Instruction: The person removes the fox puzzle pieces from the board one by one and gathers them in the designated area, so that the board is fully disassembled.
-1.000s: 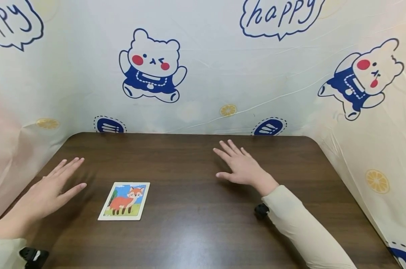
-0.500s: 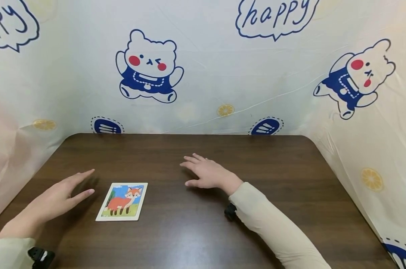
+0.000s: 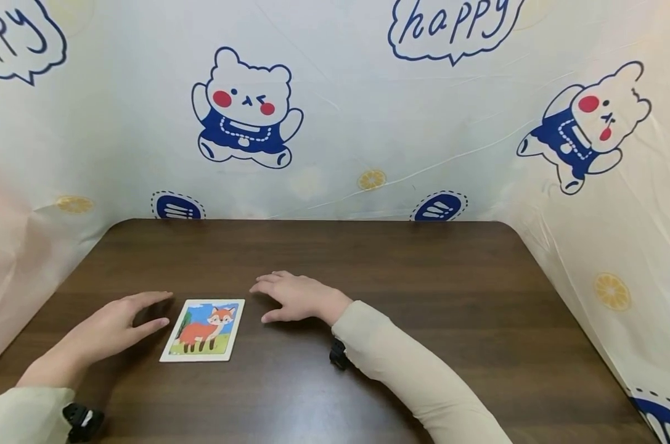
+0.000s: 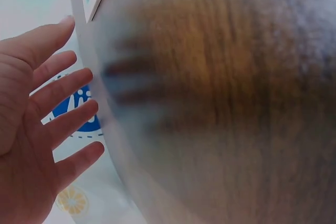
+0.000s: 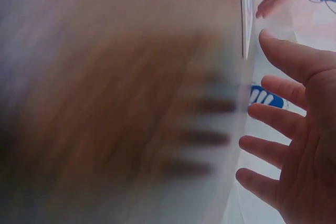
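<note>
Both hands have moved inward, and I now have the fox card [image 3: 203,331] between them, flat on the bench [image 3: 434,296], which I judge puts it within reach of each: left hand [image 3: 107,330] just beside, right hand [image 3: 298,299] near. Their fingers [image 4: 63,86] are loosely spread, holding nothing (I see no container from here)

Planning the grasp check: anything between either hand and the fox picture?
Nothing visible. In the head view, the left hand is left of the fox picture and the right hand is right of it; only table shows in the narrow gap on each side.
</note>
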Tool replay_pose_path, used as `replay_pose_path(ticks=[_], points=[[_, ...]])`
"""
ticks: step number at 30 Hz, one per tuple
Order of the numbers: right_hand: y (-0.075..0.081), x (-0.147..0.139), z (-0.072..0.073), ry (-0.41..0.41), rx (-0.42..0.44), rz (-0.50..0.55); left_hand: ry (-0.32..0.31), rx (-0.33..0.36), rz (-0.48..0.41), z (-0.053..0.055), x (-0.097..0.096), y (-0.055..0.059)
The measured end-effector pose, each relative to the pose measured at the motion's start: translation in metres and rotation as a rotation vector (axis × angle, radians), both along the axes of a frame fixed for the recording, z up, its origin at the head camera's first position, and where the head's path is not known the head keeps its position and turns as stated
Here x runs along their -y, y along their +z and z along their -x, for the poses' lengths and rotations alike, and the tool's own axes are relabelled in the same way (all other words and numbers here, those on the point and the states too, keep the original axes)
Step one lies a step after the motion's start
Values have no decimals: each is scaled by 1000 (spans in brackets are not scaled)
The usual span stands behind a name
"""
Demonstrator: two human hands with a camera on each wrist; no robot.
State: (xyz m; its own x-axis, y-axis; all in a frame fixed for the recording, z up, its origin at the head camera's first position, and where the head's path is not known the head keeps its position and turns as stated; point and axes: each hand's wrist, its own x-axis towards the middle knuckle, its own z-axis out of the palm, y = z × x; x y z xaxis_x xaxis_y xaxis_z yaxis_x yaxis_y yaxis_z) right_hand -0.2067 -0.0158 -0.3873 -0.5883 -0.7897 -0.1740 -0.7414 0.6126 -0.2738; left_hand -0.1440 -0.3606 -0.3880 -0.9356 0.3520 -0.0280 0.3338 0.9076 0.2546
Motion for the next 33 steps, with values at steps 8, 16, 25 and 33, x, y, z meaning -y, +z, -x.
replay_pose_path(ticks=[8, 16, 25, 33], points=[[-4, 15, -4, 35, 1, -1, -19, -6, -10, -5, -2, -9], [-1, 25, -9, 63, 49, 9, -34, 42, -25, -2, -7, -8], [-5, 29, -15, 72, 50, -43, -67, 79, -64, -5, -15, -10], [-3, 22, -12, 48, 54, -43, -80, 96, -76, -3, -29, -5]])
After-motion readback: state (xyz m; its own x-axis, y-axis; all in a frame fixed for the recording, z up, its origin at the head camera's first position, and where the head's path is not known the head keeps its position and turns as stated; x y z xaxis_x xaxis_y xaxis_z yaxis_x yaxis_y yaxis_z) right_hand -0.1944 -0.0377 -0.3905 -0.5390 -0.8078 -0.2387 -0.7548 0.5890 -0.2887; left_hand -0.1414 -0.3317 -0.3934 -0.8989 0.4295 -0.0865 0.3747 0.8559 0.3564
